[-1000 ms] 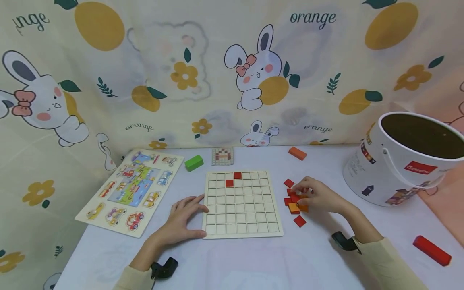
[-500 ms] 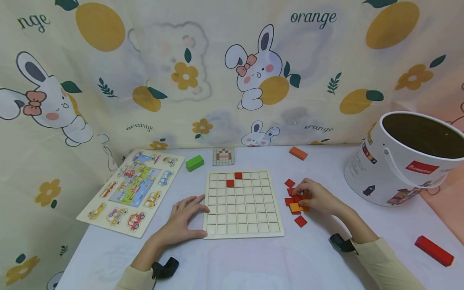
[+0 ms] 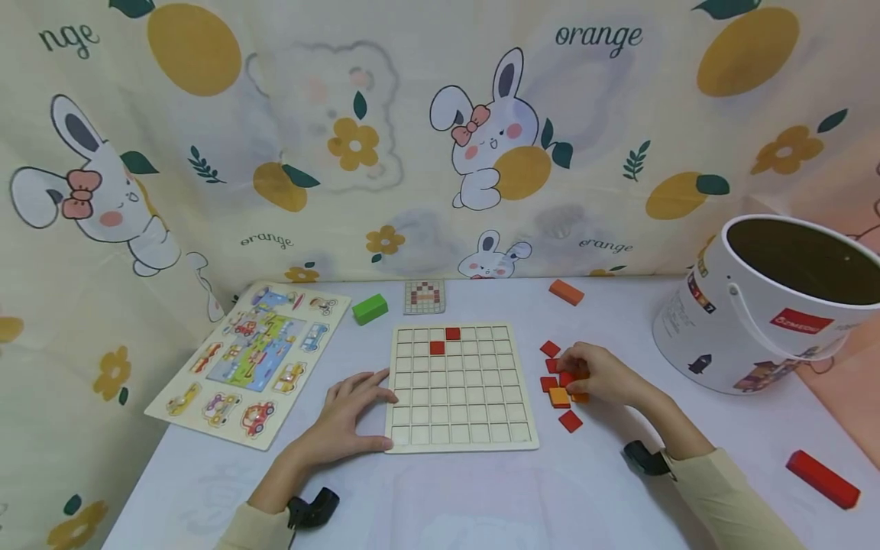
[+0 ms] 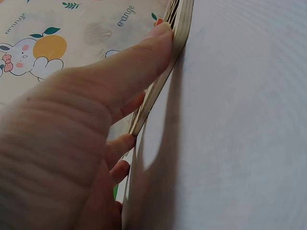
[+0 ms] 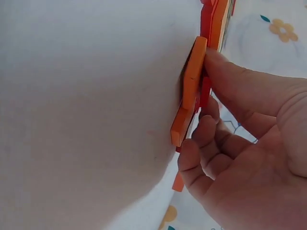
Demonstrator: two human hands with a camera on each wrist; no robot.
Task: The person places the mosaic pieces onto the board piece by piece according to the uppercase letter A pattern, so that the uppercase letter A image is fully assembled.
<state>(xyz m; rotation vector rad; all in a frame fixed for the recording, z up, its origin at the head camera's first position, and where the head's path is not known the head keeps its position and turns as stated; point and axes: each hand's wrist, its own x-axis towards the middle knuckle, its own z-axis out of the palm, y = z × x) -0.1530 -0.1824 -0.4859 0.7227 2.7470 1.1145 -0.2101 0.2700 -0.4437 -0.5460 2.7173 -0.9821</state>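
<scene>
Far left on the table (image 3: 605,496): a vehicle puzzle board (image 3: 249,360), lying flat, well apart from the hands. Behind it to the right, a green block (image 3: 370,308) and a small pattern card (image 3: 424,296).

Left hand (image 3: 346,420) lies flat against the left edge of the grid board (image 3: 459,386) – fingers straight, thumb along the near-left corner, gripping nothing. Left wrist view confirms it: thumb (image 4: 139,62) pressed on the board's edge (image 4: 163,76), other fingertips touching it lower down.

Grid board sits mid-table with two red tiles (image 3: 444,341) in its top rows, diagonal to each other; other cells unfilled.

Just right of the board – a loose pile of red and orange tiles (image 3: 558,382). Right hand (image 3: 600,374) is on the pile, fingers curled. Right wrist view shows thumb and fingers pinching a red tile (image 5: 206,91), with an orange tile (image 5: 189,91) lying against it. The tile is at the pile, not on the board.

Further back, an orange block (image 3: 566,292). Far right: a white bucket (image 3: 749,321), tilted, and a red block (image 3: 822,478) near the table edge.
</scene>
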